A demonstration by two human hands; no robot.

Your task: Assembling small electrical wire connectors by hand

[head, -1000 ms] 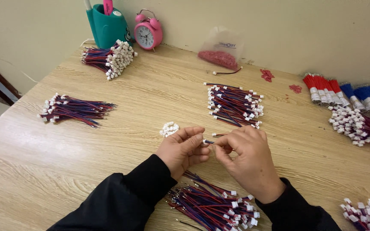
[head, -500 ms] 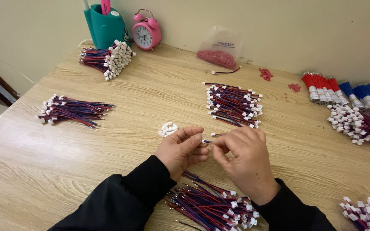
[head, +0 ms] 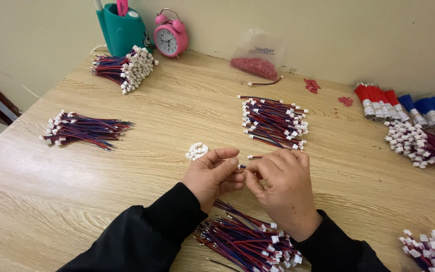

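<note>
My left hand [head: 213, 175] and my right hand [head: 282, 186] meet at the fingertips over the wooden table [head: 157, 126]. Between them they pinch a short red-and-blue wire lead [head: 242, 166] with a small white connector; most of it is hidden by my fingers. A small heap of loose white connectors [head: 196, 150] lies just beyond my left hand. Another single lead [head: 254, 157] lies on the table past my fingertips. Under my wrists, at the near edge, sits a pile of wire leads [head: 245, 239].
More wire bundles lie at the left [head: 84, 129], back left [head: 124, 68], centre back [head: 274, 122] and right [head: 416, 142]. A teal holder [head: 122, 30], pink alarm clock [head: 170, 36], plastic bag of red parts [head: 256, 60] and red and blue bundles [head: 404, 107] line the wall.
Both hands stay together in the same spot, with only small finger movements on the lead. The view has shifted slightly.
</note>
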